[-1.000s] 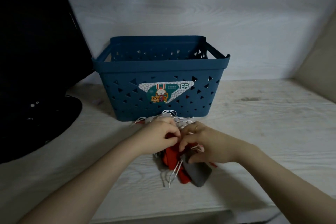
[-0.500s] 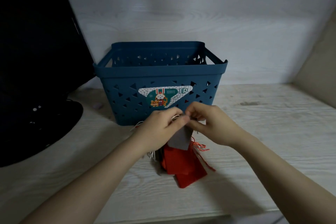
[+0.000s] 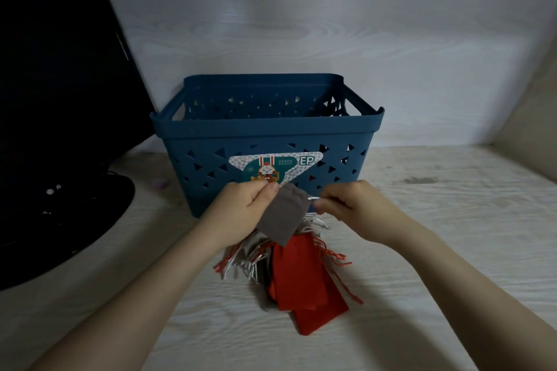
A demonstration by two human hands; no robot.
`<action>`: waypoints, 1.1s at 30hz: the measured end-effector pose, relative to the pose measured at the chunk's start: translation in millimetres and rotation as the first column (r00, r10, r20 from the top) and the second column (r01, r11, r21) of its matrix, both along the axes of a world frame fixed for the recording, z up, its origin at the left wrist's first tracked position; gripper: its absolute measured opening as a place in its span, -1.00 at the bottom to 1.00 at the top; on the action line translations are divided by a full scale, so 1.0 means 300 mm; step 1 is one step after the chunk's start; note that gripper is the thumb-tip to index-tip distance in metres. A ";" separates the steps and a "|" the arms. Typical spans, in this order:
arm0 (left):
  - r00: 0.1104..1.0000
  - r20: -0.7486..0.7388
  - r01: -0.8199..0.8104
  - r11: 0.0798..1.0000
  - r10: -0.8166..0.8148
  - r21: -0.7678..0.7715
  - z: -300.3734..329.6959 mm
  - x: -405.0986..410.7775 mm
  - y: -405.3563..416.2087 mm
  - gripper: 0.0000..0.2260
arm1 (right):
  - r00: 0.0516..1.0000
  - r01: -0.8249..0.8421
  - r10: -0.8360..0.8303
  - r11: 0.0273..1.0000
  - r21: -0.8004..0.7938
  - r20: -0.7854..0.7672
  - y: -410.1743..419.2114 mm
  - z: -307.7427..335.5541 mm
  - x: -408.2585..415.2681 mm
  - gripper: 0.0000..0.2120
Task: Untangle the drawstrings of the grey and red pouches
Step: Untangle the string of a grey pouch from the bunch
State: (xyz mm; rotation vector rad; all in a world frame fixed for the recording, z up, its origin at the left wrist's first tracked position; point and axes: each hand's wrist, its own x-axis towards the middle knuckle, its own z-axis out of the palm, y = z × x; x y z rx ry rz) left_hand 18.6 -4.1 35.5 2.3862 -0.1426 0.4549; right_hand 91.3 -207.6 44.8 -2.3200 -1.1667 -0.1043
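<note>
Behind hands [image 3: 241,208] – blue basket [image 3: 265,132]; dark monitor [image 3: 60,69] leftward.

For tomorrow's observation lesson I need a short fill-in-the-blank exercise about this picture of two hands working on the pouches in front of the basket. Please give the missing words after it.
1. The left hand pinches the top corner of the ____ pouch.
2. The right hand pinches a white ____ at that pouch's other corner.
3. The red pouches lie on the ____ shelf.
4. Behind the hands stands a ____ basket with triangular holes.

Missing words: grey; drawstring; wooden; blue
</note>
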 end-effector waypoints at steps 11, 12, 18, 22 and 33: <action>0.990 -0.099 -0.029 0.535 -0.103 -0.844 0.015 0.026 -0.002 -0.63 | 0.439 0.531 0.427 0.586 0.612 -0.790 0.069 -0.029 0.011 -0.67; 0.988 -0.109 -0.046 0.476 -0.106 -0.878 0.013 0.031 0.005 -0.64 | 0.398 0.579 0.494 0.518 0.630 -0.773 0.073 -0.030 0.013 -0.71; 0.978 -0.179 -0.146 0.265 -0.105 -0.953 -0.003 0.038 -0.020 -0.55 | 0.314 0.680 0.708 0.298 0.671 -0.632 0.096 -0.029 -0.013 -0.76; 0.973 -0.206 -0.186 0.175 -0.100 -0.967 0.021 0.037 -0.032 -0.57 | 0.345 0.624 0.648 0.382 0.682 -0.679 0.126 -0.019 -0.032 -0.60; 0.995 -0.082 -0.096 0.693 0.053 -0.715 0.050 0.024 -0.087 -0.67 | 0.853 0.194 0.152 0.796 0.574 -0.499 0.167 -0.029 -0.064 -0.80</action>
